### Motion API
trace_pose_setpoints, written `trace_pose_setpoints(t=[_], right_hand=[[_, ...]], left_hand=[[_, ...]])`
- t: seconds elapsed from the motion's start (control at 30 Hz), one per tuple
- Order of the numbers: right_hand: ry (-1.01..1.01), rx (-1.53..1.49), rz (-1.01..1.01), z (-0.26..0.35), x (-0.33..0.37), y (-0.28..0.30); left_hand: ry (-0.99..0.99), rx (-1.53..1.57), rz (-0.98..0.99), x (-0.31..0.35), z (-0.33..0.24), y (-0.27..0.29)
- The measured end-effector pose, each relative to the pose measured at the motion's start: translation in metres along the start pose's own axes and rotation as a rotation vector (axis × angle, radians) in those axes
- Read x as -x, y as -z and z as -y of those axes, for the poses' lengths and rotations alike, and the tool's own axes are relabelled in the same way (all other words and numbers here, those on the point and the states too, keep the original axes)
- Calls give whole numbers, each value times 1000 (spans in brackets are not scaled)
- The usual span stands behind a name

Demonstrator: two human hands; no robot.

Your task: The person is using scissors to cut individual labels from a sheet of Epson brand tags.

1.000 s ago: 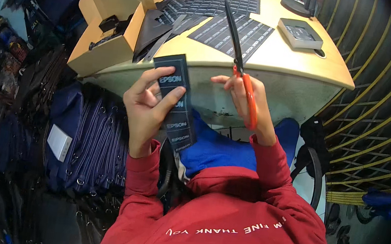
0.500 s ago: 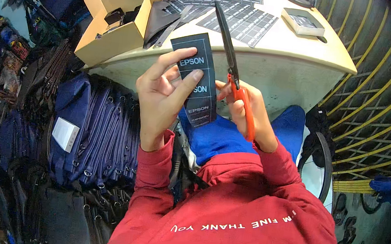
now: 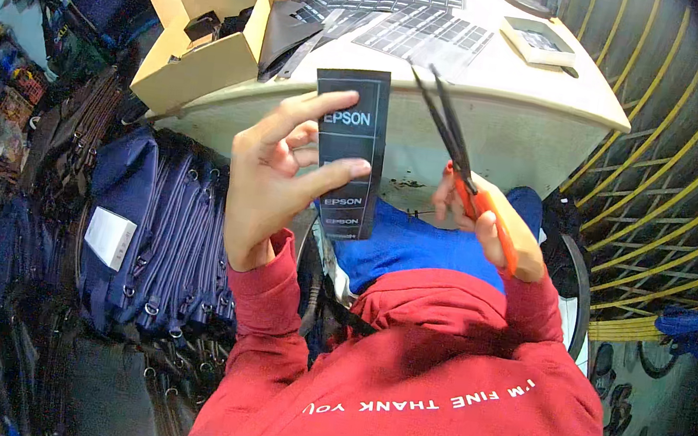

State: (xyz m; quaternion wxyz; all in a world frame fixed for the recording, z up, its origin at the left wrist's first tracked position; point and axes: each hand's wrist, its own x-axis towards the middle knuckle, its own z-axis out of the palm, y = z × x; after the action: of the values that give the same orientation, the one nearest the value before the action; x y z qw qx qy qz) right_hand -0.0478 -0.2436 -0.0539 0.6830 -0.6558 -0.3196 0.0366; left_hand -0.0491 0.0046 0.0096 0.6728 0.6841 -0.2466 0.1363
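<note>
My left hand (image 3: 271, 177) pinches a black strip of printed labels (image 3: 365, 151) between thumb and fingers. The strip hangs upright in front of the table's near side, with white lettering and thin dividing lines on it. To its right, my right hand (image 3: 502, 225) is wrapped round a pair of scissors (image 3: 456, 139) with orange-red handles and long dark blades. The blades point up and to the left, slightly parted, and stand apart from the strip. Part of the handles is hidden by my fingers.
On the pale table (image 3: 551, 90) lie dark printed label sheets (image 3: 430, 35), an opened cardboard box (image 3: 158, 61) with black items inside and a small white box (image 3: 538, 42). Stacked navy bags (image 3: 179, 240) with a white packet (image 3: 109, 238) stand left. A folding metal gate (image 3: 655, 170) is at right.
The scissors and my right hand have moved right and down, away from the strip, and the blades have parted. The strip has turned more upright; my left hand has shifted slightly left.
</note>
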Motion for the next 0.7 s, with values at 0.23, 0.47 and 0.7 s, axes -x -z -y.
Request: trace_pose_setpoints(t=[0.23,0.47,0.7], right_hand=[[-309,280,414,15,14,37],[-266,342,561,31,3,38],[-243,373,593,24,-4,35]], left_hand=[[54,-118,133,2,1,10],[96,-195,309,0,2,10],[141,-190,334,0,3,7]])
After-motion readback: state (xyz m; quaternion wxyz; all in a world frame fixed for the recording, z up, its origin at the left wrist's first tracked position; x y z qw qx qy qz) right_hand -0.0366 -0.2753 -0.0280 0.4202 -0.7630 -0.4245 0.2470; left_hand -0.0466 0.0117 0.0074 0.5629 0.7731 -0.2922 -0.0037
